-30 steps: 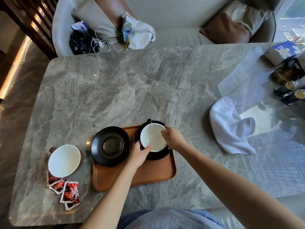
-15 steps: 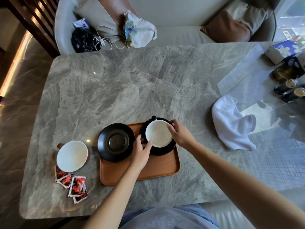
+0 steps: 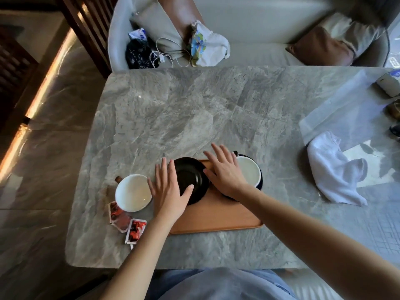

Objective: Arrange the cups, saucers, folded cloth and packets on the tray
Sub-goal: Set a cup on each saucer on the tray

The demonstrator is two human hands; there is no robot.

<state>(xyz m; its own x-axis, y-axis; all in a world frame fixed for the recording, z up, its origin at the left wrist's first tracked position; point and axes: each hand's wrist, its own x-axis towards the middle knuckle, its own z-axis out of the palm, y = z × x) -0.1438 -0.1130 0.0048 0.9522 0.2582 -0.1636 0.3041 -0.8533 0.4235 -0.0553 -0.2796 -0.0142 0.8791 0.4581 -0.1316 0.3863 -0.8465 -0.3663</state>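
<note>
A wooden tray (image 3: 218, 217) lies on the marble table. At its far right a cup, white inside (image 3: 249, 173), sits on a black saucer (image 3: 260, 182). An empty black saucer (image 3: 190, 178) rests on the tray's far left. My left hand (image 3: 168, 189) hovers with spread fingers at that saucer's left edge. My right hand (image 3: 225, 172), also spread, is between the saucer and the cup, holding nothing. A second cup (image 3: 133, 192) stands on the table left of the tray, with red packets (image 3: 127, 224) just in front of it. A white cloth (image 3: 333, 169) lies crumpled at the right.
Small bottles and a box (image 3: 389, 85) stand at the table's far right edge. A sofa (image 3: 249, 29) with cushions, bags and a cable runs behind the table. My lap is just below the near table edge.
Both hands let go of the right cup and saucer and moved left, now spread on either side of the empty black saucer. The camera view shifted left.
</note>
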